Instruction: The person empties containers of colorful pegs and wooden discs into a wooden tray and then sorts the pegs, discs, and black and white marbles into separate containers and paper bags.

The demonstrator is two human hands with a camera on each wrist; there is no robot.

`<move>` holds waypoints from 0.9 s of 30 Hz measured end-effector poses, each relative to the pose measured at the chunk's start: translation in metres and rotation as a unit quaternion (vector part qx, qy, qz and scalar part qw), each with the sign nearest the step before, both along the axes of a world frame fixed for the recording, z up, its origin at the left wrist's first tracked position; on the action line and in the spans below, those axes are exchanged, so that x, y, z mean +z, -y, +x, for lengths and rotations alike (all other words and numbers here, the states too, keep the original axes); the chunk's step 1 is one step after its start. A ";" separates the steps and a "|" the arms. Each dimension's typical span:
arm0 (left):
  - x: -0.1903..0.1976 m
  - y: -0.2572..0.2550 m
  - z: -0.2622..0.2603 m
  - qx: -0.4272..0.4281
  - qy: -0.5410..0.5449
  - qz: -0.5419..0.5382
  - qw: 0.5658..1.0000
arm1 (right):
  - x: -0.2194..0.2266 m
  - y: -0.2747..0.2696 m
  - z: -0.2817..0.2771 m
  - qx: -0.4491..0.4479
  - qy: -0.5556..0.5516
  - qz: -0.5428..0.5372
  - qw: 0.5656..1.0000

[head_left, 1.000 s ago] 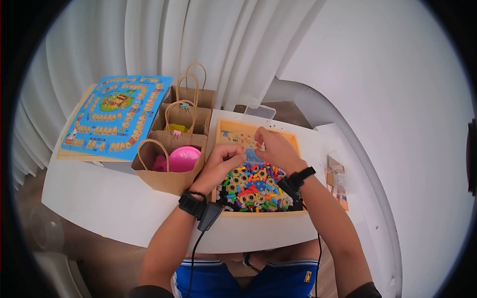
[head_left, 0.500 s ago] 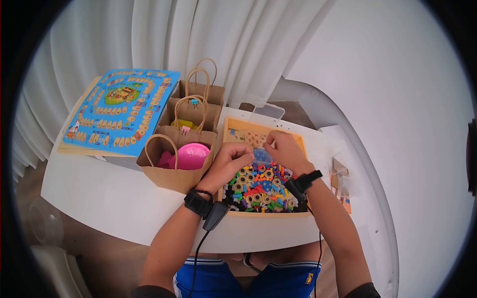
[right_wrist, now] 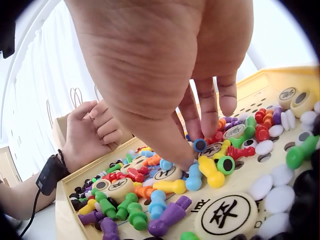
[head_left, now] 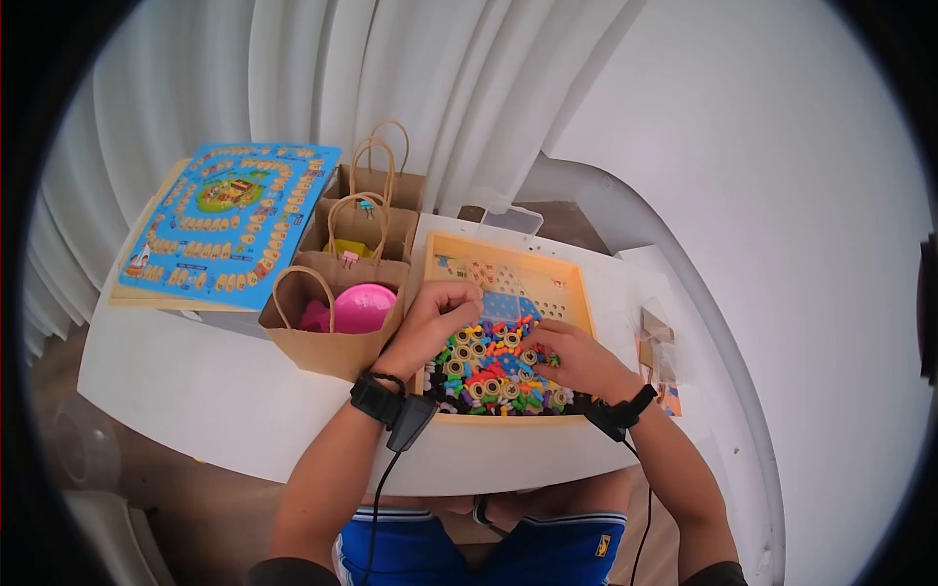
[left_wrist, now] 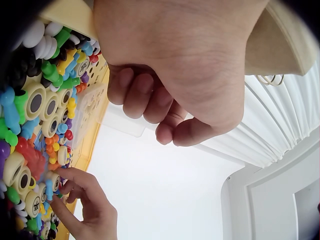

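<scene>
My left hand (head_left: 437, 314) hovers over the left side of the shallow wooden tray (head_left: 583, 283). Its fingers curl in and the thumb tip meets the index finger, with nothing visible between them. Close by, a clear plastic box (head_left: 502, 308) sits in the tray. My right hand (head_left: 589, 365) reaches down into a pile of colourful pegs, thumb and forefinger spread apart among them. Beside its thumb lie a light blue peg (right_wrist: 194, 178) and a yellow peg (right_wrist: 212, 172). Cream Chinese chess discs (right_wrist: 226, 216) and white pieces (right_wrist: 280, 199) are mixed in.
Left of the tray stand brown paper bags (head_left: 337, 354), one with a pink item (head_left: 366, 309) inside. A blue game board (head_left: 230, 220) lies behind them. A clear lid (head_left: 510, 225) is past the tray's far edge; small packaging (head_left: 658, 347) lies at the right.
My right hand has moved from beside the clear box, near my left hand, down and right into the pieces, its fingers spreading. The left hand keeps its curled pose over the tray.
</scene>
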State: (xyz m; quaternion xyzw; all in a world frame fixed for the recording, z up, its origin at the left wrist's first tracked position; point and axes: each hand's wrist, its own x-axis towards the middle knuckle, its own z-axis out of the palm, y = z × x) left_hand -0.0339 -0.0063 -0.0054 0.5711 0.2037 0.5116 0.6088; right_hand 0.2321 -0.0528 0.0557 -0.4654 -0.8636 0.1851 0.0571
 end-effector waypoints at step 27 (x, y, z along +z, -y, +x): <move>0.000 0.000 0.000 0.002 0.000 0.002 1.000 | 0.020 0.008 0.018 -0.093 -0.040 -0.062 0.993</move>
